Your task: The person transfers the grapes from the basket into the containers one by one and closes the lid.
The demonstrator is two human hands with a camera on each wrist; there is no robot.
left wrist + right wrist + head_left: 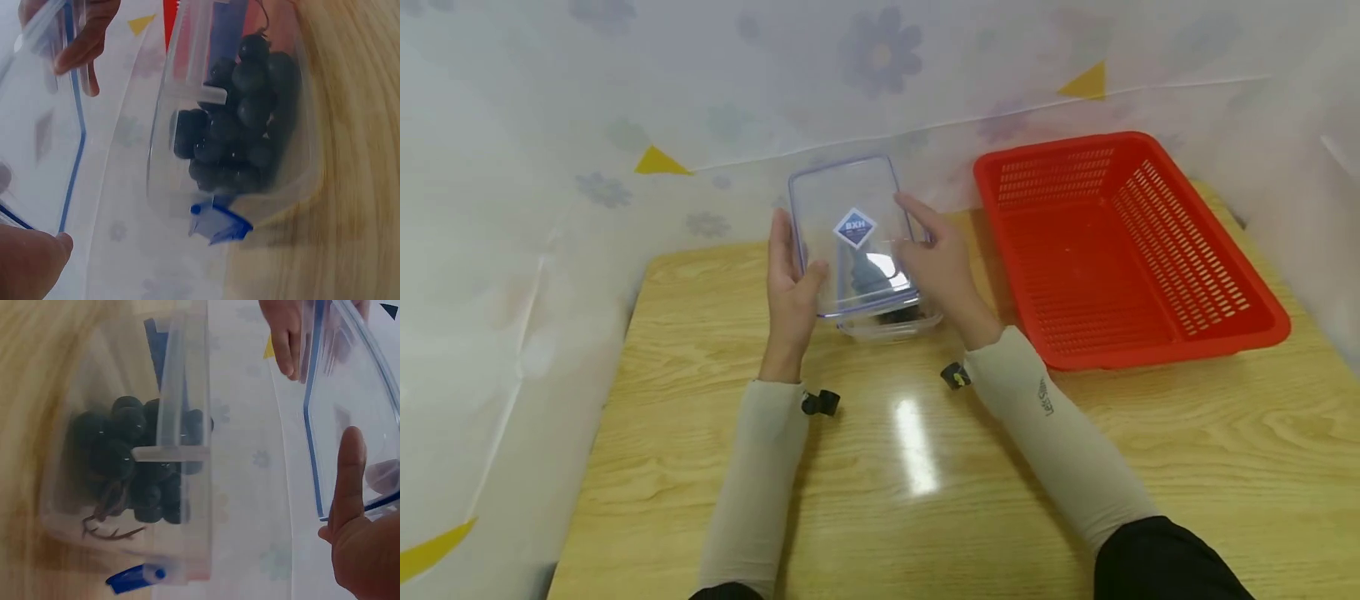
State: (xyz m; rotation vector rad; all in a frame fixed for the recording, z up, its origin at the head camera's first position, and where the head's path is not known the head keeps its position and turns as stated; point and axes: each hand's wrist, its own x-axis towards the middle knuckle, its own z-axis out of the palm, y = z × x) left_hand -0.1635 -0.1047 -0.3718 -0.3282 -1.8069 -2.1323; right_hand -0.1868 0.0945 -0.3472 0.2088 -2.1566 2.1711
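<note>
A clear plastic lid [820, 196] with a blue rim and a diamond-shaped sticker is held tilted above a clear food container [891, 331]. My left hand [792, 292] grips the lid's left edge, thumb on the near face and fingers along the side. At the opposite edge my right hand [947, 262] holds the lid between thumb and fingers. Below, the container stands on the table with a bunch of dark grapes [240, 125] inside, a brown stem [115, 534] showing. Blue clips [222, 224] stick out at its ends. Lid and container are apart.
A red plastic basket [1078, 250] with slotted sides stands to the right, near the right forearm. Behind the wooden table [700, 467] hangs a pale flowered sheet [805, 75] with yellow triangles. Small black wrist cameras [822, 403] sit by both cuffs.
</note>
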